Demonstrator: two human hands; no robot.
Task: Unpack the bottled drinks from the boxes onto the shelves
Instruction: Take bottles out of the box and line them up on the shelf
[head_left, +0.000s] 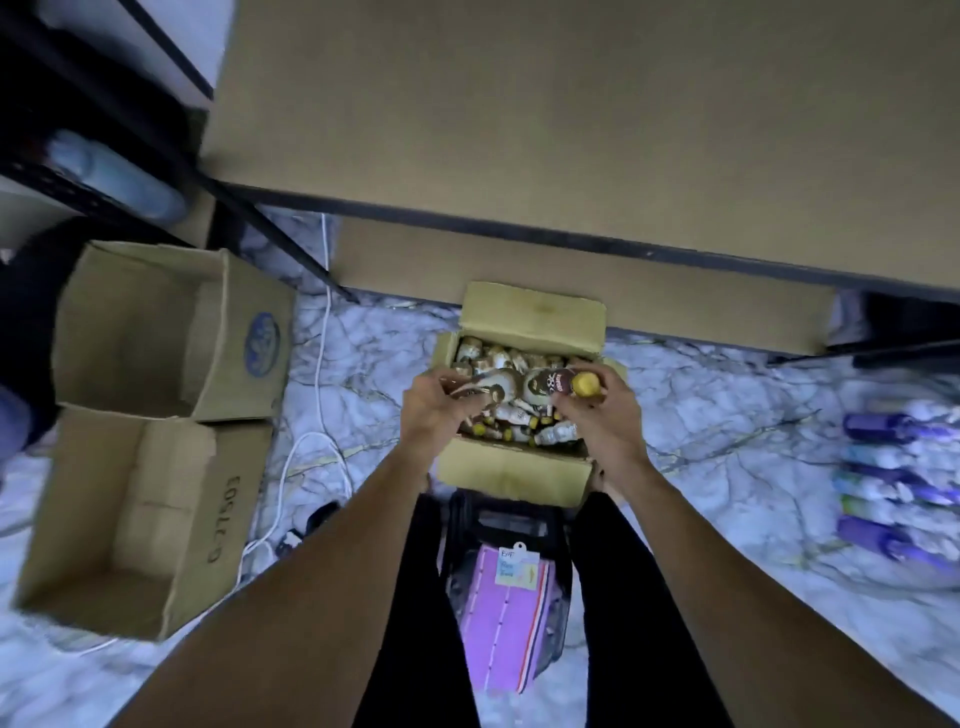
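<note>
An open cardboard box (519, 470) on the marble floor holds several small brown-and-white bottled drinks with yellow caps (524, 415). My left hand (436, 410) grips one bottle (493, 388) above the box's left side. My right hand (608, 415) holds another bottle (558, 384) near its yellow cap, above the box's right side. The wide brown shelf board (597, 130) lies just beyond the box, with a lower shelf (571, 280) beneath it.
Two empty cardboard boxes (156, 332) (130, 525) stand on the floor at left, beside a black rack (104, 156). A white cable (317, 441) runs across the floor. Purple bottles (893, 483) lie at right. A pink item (511, 613) sits between my legs.
</note>
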